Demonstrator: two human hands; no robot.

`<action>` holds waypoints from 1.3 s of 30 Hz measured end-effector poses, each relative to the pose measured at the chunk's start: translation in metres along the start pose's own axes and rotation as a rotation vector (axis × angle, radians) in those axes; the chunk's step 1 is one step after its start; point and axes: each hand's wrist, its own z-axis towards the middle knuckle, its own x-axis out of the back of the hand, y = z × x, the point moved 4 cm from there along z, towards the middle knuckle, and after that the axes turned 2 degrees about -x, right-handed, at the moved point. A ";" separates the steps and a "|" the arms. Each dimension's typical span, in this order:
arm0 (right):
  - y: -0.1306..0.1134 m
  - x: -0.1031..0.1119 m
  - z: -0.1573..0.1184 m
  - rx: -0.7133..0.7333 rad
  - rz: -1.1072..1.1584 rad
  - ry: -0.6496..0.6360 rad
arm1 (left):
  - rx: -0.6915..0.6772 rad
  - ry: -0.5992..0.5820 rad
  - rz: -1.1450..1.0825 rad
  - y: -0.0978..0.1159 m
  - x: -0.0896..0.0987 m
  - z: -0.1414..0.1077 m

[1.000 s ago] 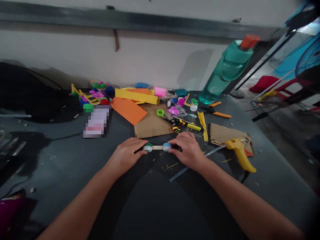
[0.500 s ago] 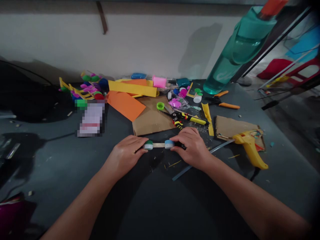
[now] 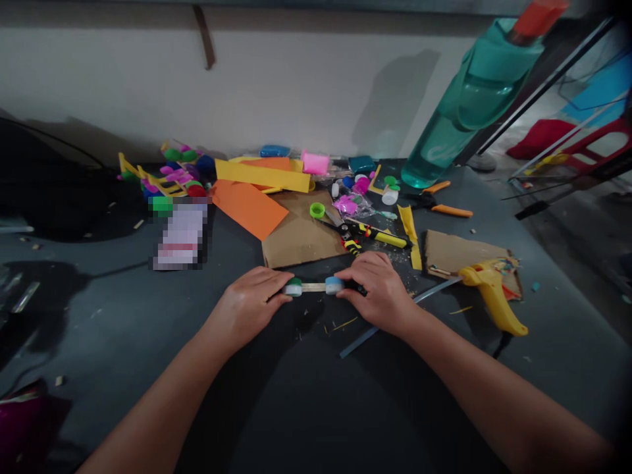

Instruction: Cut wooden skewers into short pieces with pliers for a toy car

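Holding craft stick (image 3: pixel 313 287), left hand (image 3: pixel 249 304) on green cap (image 3: pixel 293 287), right (image 3: pixel 378 289) on blue cap (image 3: pixel 334 285)

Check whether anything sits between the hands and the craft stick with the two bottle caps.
Nothing visible does. The left hand touches the green-topped bottle cap directly, and the right hand touches the blue-topped bottle cap directly. The wooden craft stick runs bare between the caps.

On the worktop (image 3: pixel 113 316), a hot glue gun (image 3: pixel 494 296) lies at three o'clock from the craft stick with bottle caps (image 3: pixel 313 287), a cardboard sheet (image 3: pixel 301 230) at twelve, and a water bottle (image 3: pixel 469 105) at one.
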 end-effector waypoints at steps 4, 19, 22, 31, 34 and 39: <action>0.001 0.000 0.000 -0.006 0.009 -0.005 | 0.017 -0.004 -0.012 -0.001 0.000 0.000; 0.003 -0.002 0.001 0.041 -0.004 0.026 | 0.011 -0.012 0.025 -0.002 -0.002 -0.004; 0.004 -0.001 0.001 0.046 -0.009 0.032 | 0.029 -0.023 0.015 -0.002 -0.002 -0.005; 0.003 -0.004 -0.001 0.062 -0.055 0.020 | 0.058 -0.009 0.029 -0.001 0.000 -0.012; 0.001 -0.006 -0.001 0.073 -0.087 0.007 | 0.046 0.009 0.036 0.000 0.000 -0.013; -0.001 -0.006 -0.002 0.070 -0.105 -0.009 | 0.076 -0.009 0.071 0.001 0.001 -0.013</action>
